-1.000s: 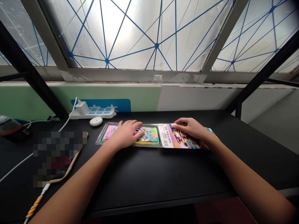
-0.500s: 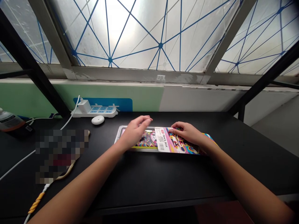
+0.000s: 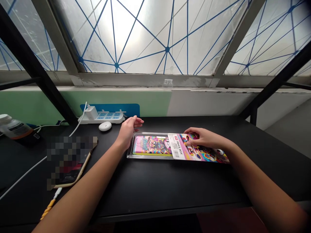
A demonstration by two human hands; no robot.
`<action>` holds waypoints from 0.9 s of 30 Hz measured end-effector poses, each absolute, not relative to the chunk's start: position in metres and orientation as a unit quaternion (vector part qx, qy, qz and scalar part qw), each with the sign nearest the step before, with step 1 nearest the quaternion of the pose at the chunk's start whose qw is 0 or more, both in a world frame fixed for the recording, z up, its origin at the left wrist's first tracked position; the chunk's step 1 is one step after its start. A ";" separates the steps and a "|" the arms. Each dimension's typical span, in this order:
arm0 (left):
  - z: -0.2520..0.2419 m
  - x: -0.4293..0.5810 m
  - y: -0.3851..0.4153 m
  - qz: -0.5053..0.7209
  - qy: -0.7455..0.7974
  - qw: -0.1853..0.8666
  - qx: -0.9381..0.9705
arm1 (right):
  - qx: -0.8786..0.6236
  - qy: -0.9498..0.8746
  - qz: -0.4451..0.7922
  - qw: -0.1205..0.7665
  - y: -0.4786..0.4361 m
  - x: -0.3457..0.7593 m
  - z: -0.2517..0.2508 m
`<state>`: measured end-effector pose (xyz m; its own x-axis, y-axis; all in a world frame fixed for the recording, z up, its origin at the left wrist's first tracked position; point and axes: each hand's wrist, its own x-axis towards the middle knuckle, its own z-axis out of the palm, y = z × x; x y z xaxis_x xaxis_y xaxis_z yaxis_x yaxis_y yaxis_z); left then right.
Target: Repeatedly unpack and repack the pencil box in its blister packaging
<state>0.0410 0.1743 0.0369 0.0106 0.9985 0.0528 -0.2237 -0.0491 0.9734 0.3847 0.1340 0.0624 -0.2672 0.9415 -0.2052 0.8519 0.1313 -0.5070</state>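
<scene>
A colourful pencil box, mostly pink, lies flat in a clear plastic tray on the black desk. Its right part is covered by a bright printed cardboard sleeve with a white "PENCIL BOX" label. My right hand is on the sleeve, thumb on top and fingers curled at the far edge; the fingertips are partly hidden. At the tray's left end, my left hand is raised with loosely bent fingers apart, holding nothing. Whether its edge touches the tray I cannot tell.
A white power strip with a plugged-in charger stands by the wall. In front of it lies a white oval case. A blurred-out phone-like device with a cable lies left, and a bottle stands further left.
My left hand has moved left, off the pencil box to the tray's end, uncovering the printed lid. The package and my right hand appear slightly further right in view.
</scene>
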 end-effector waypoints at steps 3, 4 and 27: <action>0.038 0.043 0.175 0.592 0.409 0.557 0.414 | -0.593 -0.757 0.262 0.088 0.133 0.368 0.062; 0.039 0.043 0.175 0.601 0.404 0.565 0.395 | -0.591 -0.763 0.248 0.084 0.134 0.360 0.062; 0.043 0.046 0.152 0.223 0.476 0.082 0.847 | -0.544 -0.818 0.168 0.078 0.154 0.293 0.067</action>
<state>0.0456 0.1520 0.0427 0.4477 0.8425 0.2995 0.7698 -0.5336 0.3503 0.2928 0.1542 0.0665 -0.3954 0.9169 -0.0542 0.8643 0.3515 -0.3597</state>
